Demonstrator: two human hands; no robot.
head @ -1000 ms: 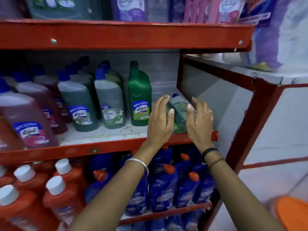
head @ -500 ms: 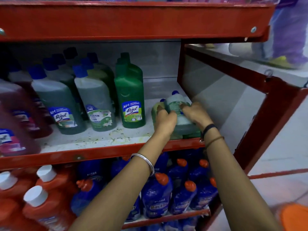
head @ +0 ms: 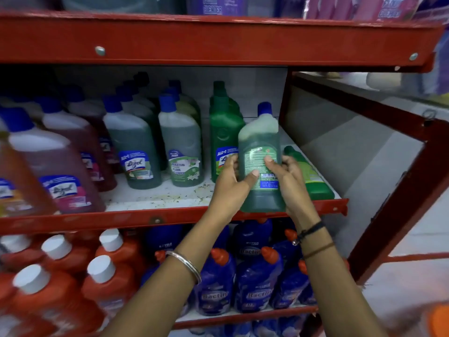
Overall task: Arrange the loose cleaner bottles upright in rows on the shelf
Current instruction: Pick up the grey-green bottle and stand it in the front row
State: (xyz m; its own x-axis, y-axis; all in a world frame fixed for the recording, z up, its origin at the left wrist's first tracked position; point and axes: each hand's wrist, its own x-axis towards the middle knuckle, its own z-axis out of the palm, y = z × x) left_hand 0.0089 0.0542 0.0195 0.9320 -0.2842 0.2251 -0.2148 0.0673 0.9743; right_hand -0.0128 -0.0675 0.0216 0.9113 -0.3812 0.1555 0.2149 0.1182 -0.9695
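Observation:
Both hands hold one green cleaner bottle with a blue cap (head: 261, 144) upright, its back label toward me, above the front right of the middle shelf (head: 155, 198). My left hand (head: 230, 183) grips its left side and my right hand (head: 289, 181) its right side. A bright green bottle (head: 308, 173) lies on its side on the shelf just right of my right hand. Upright bottles stand in rows to the left: a dark green one (head: 223, 132), a grey-green one (head: 181, 147) and another (head: 133, 147), then pink ones (head: 60, 171).
A red shelf beam (head: 218, 42) runs overhead, close above the bottle caps. The red frame post (head: 398, 193) closes the shelf on the right. Below are orange bottles with white caps (head: 60, 276) and blue bottles with orange caps (head: 257, 280).
A second ago both hands reached open toward the lying bottles. They closed on the blue-capped one, and it has now been lifted and turned upright in front of the shelf.

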